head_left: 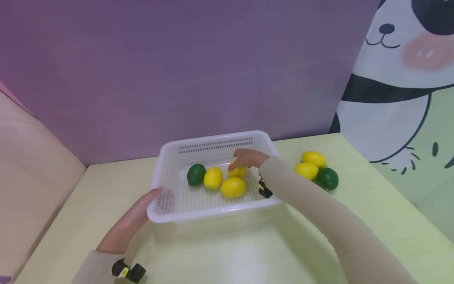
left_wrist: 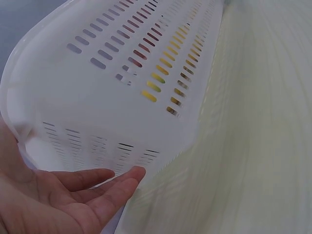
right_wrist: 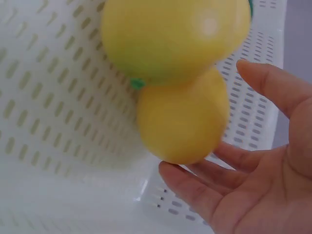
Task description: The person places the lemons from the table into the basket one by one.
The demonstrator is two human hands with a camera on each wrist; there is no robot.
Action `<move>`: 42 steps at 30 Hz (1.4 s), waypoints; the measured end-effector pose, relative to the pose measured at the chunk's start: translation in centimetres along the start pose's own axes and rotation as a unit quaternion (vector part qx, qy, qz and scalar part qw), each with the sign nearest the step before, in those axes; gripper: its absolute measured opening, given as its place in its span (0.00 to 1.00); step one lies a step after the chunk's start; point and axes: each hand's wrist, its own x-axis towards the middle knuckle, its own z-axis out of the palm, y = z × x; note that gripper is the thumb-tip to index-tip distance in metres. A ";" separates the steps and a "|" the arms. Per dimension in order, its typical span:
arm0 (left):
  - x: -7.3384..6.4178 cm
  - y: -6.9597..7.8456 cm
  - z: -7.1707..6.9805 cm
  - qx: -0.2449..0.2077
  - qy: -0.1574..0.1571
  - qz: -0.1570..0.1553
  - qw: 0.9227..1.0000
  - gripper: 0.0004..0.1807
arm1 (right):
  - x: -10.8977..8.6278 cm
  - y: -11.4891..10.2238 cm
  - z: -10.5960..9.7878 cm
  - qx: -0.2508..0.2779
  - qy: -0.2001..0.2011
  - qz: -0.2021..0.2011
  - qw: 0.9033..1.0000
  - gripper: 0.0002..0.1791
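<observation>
A white plastic basket (head_left: pixel 209 215) with slotted walls stands on the table. Inside it lie a green lime-like fruit (head_left: pixel 196 174) and three yellow lemons, one at the left (head_left: pixel 213 178), one in front (head_left: pixel 233 187) and one farther back (head_left: pixel 237 172). My left hand (head_left: pixel 136 211) holds the basket's left side, thumb at the rim and fingers along the outer wall (left_wrist: pixel 73 146). Over the basket, my right hand (head_left: pixel 250 157) is at the back lemon (right_wrist: pixel 183 122). Its fingers are spread beside that lemon, with the thumb apart from it.
Right of the basket, two lemons (head_left: pixel 306 170) and another green fruit (head_left: pixel 326 178) lie together on the pale table (head_left: pixel 227 252). A purple wall (head_left: pixel 198 79) rises behind the table. A panda picture (head_left: pixel 390 118) covers the right wall.
</observation>
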 end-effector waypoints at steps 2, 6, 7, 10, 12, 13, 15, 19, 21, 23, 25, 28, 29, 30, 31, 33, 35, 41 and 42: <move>0.1 0.0 0.0 -0.001 -0.002 0.005 1.000 0.35 | -0.3 0.0 -0.5 0.009 -0.002 0.006 1.000 0.42; 0.1 0.1 0.1 -0.004 0.000 0.003 1.000 0.35 | -0.8 0.1 -1.4 0.021 -0.007 0.002 1.000 0.41; 0.1 0.1 0.1 -0.004 -0.001 0.002 1.000 0.34 | -0.8 0.2 -1.7 0.026 -0.007 -0.002 1.000 0.41; 0.0 0.1 0.2 -0.008 -0.002 -0.001 1.000 0.34 | -1.1 0.3 -2.6 0.047 -0.009 -0.022 0.999 0.40; -0.1 0.0 0.3 -0.009 -0.002 -0.002 1.000 0.34 | -1.4 0.4 -3.4 0.066 -0.009 -0.037 0.997 0.38; -0.1 0.0 0.3 -0.010 -0.002 -0.001 1.000 0.34 | -1.7 0.4 -3.8 0.074 -0.009 -0.043 0.996 0.37; 0.0 0.0 0.3 -0.011 -0.001 -0.002 1.000 0.34 | -2.1 0.5 -4.6 0.090 -0.009 -0.054 0.994 0.37; 0.1 0.0 0.4 -0.013 0.002 -0.006 1.000 0.34 | -3.2 1.0 -6.1 0.116 -0.008 -0.084 0.990 0.37; 0.2 0.0 0.5 -0.013 0.003 -0.010 1.000 0.34 | -3.8 1.5 -6.7 0.123 -0.009 -0.100 0.987 0.36; 0.3 -0.1 0.6 -0.011 0.003 -0.012 1.000 0.34 | -4.5 2.1 -7.1 0.125 -0.008 -0.114 0.986 0.35; 0.3 -0.1 0.6 -0.011 0.005 -0.014 1.000 0.34 | -5.2 2.7 -7.5 0.122 -0.008 -0.125 0.985 0.35; 0.3 -0.1 0.6 -0.013 0.006 -0.014 1.000 0.34 | -6.0 3.7 -7.9 0.119 0.008 -0.134 0.984 0.34; 0.2 -0.1 0.5 -0.014 0.005 -0.012 1.000 0.34 | -6.1 4.1 -8.0 0.121 0.016 -0.139 0.983 0.34; 0.2 0.0 0.5 -0.015 0.006 -0.011 1.000 0.34 | -6.3 4.4 -8.1 0.120 0.023 -0.141 0.982 0.34; 0.2 0.0 0.5 -0.015 0.006 -0.010 1.000 0.34 | -6.4 4.7 -8.2 0.122 0.031 -0.143 0.982 0.33; 0.2 0.1 0.4 -0.013 0.008 -0.009 1.000 0.34 | -6.8 5.3 -8.3 0.127 0.044 -0.145 0.980 0.33; 0.2 0.2 0.4 -0.010 0.012 -0.011 1.000 0.34 | -7.3 5.9 -8.4 0.130 0.054 -0.142 0.980 0.33; 0.0 0.3 0.2 -0.014 0.014 -0.018 1.000 0.34 | -8.9 7.7 -8.4 0.145 0.071 -0.151 0.975 0.35; 0.0 0.3 0.2 -0.014 0.013 -0.018 1.000 0.34 | -9.2 8.0 -8.4 0.149 0.073 -0.157 0.974 0.35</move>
